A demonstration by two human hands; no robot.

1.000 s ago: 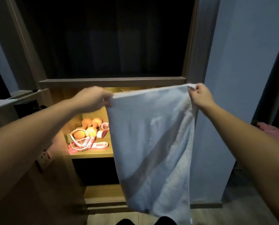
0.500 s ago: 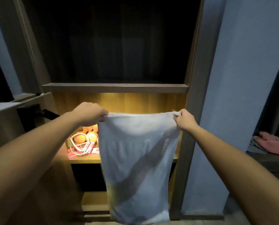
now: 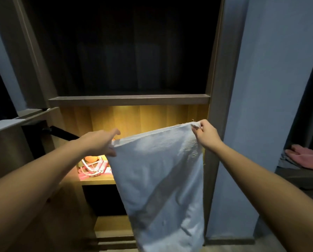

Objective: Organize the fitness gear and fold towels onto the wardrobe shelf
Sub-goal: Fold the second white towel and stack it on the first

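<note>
A white towel (image 3: pixel 161 179) hangs lengthwise in front of the lit wardrobe shelf (image 3: pixel 97 181). My right hand (image 3: pixel 205 134) pinches its upper right corner, the higher one. My left hand (image 3: pixel 99 142) holds the lower upper left corner between thumb and stretched-out fingers. On the shelf's left part lie pink and white fitness gear: a skipping rope (image 3: pixel 95 167) and an orange dumbbell (image 3: pixel 91 158). The towel hides the shelf's right part.
A dark, higher wardrobe shelf (image 3: pixel 130 100) runs above the lit one. A flap door with a black strut (image 3: pixel 64 134) stands out at the left. A blue wall (image 3: pixel 261 106) is at the right, with pink cloth (image 3: pixel 305 157) on dark furniture beyond it.
The towel's top edge went from level to slanted, with the right corner higher. My left hand's fingers have straightened from a closed grip. Both hands shifted slightly right.
</note>
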